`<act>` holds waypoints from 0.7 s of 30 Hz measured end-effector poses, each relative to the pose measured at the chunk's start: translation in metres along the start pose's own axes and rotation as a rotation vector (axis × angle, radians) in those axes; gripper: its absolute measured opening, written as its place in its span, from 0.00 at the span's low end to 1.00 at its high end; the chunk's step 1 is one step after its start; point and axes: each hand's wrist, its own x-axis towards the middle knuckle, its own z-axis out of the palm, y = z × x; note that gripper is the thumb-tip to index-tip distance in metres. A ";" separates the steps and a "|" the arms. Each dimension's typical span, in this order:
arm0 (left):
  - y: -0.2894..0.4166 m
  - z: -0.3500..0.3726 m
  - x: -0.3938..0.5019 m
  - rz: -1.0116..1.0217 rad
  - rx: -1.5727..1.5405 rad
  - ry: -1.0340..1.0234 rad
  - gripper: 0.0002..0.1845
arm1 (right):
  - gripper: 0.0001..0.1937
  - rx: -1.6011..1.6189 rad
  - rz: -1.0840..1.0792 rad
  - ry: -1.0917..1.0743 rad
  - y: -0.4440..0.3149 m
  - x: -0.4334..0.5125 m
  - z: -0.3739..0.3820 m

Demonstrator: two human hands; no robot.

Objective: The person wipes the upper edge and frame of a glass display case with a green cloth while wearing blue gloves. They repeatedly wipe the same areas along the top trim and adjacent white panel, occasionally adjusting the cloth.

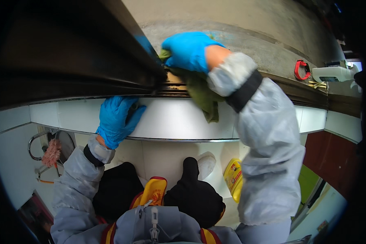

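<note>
In a blue glove, my right hand [186, 50] grips a dark green cloth [204, 97] at the edge of a dark brown window sash [79, 70]. Part of the cloth shows past the fingers at the sash's edge; the rest hangs over the window track [174, 87] onto the white tiled sill [177, 117]. My left hand [117, 122], gloved in blue too, rests on the sill beneath the sash, thumb apart from curled fingers. A small dark shape shows between thumb and fingers; whether it is held is unclear.
A white spray bottle [331, 74], a red strap [299, 69] and some thin wooden sticks [317, 84] lie along the right. Below the sill are a yellow plastic container [232, 177] and, leftward, a pink fluffy duster [52, 152] beside a bent chrome tube [32, 146].
</note>
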 end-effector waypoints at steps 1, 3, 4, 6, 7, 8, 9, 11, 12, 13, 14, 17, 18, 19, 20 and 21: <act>0.001 0.000 0.000 -0.018 -0.004 0.000 0.16 | 0.15 -0.043 -0.049 0.033 0.001 0.000 0.000; 0.000 -0.002 0.000 0.023 0.036 -0.002 0.16 | 0.14 -0.053 0.012 -0.034 -0.001 0.000 -0.003; 0.000 -0.001 0.001 0.046 0.028 -0.002 0.17 | 0.14 -0.036 0.045 -0.080 0.003 -0.006 -0.006; -0.002 0.000 0.000 0.025 0.021 -0.007 0.16 | 0.14 -0.135 0.208 -0.131 0.009 -0.018 -0.012; -0.002 0.000 0.000 0.013 -0.009 -0.012 0.16 | 0.14 -0.026 0.226 -0.107 0.009 -0.021 -0.012; -0.002 0.001 0.000 0.015 0.015 -0.007 0.16 | 0.14 -0.043 0.161 -0.073 0.006 -0.021 -0.012; -0.002 0.001 0.000 0.018 0.022 0.003 0.16 | 0.15 -0.105 0.176 -0.069 0.005 -0.021 -0.011; -0.001 0.001 0.000 0.020 0.031 0.013 0.16 | 0.15 -0.093 0.104 -0.012 -0.006 -0.008 -0.004; 0.000 0.001 0.001 0.013 0.035 0.015 0.16 | 0.15 -0.062 0.064 -0.020 -0.008 -0.005 -0.004; 0.001 0.001 0.001 -0.011 0.029 -0.001 0.15 | 0.15 -0.098 0.098 -0.016 -0.007 -0.003 -0.004; 0.001 -0.001 0.000 0.017 0.057 0.008 0.16 | 0.15 -0.089 0.087 -0.035 -0.006 -0.003 -0.005; -0.001 0.001 0.001 0.043 0.055 0.000 0.16 | 0.16 -0.101 0.125 -0.118 0.009 -0.013 -0.010; -0.001 0.002 -0.001 0.027 0.054 0.001 0.16 | 0.16 -0.083 0.121 -0.112 0.006 -0.011 -0.007; -0.001 0.002 -0.001 0.018 0.055 -0.002 0.16 | 0.15 -0.137 0.209 -0.111 0.008 -0.014 -0.007; -0.001 0.003 -0.002 0.010 0.045 -0.002 0.16 | 0.15 -0.123 0.156 -0.073 0.005 -0.013 -0.004; -0.001 0.003 -0.002 0.005 0.036 0.001 0.16 | 0.15 -0.156 0.166 -0.045 0.003 -0.010 -0.002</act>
